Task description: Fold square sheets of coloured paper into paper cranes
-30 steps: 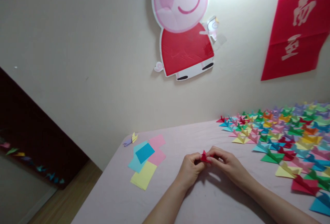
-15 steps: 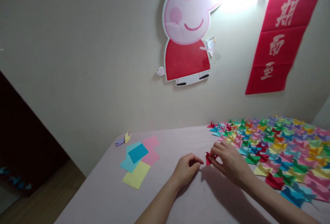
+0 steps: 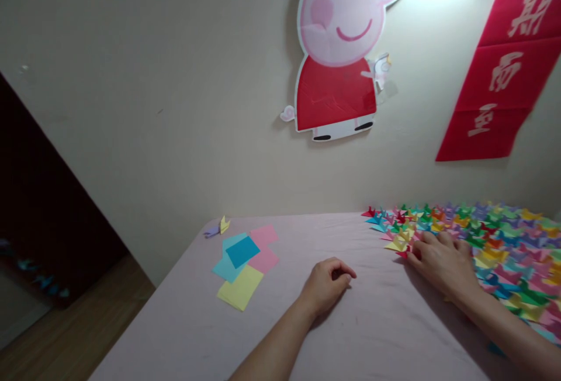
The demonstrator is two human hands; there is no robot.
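A small red folded-paper crane (image 3: pixel 402 253) is partly visible under the fingertips of my right hand (image 3: pixel 445 261). That hand is closed on it at the left edge of the rows of colourful paper cranes (image 3: pixel 493 255), and its fingers hide most of the red paper. Just behind it lies a pale yellow crane (image 3: pixel 397 245). My left hand (image 3: pixel 328 284) rests on the pink-covered table (image 3: pixel 363 334), fingers loosely curled, thumb and index tips slightly apart with nothing between them.
Flat paper squares lie at the left: blue (image 3: pixel 242 251), yellow (image 3: pixel 241 288) and pink (image 3: pixel 265 258). Behind them, a yellow and a purple folded piece (image 3: pixel 213 232) sit at the table's back corner. The wall (image 3: pixel 197 135) bounds the far edge.
My right hand has carried the red crane from beside my left hand rightward to the edge of the crane rows. My left hand stays nearly in place. The view has shifted slightly left.
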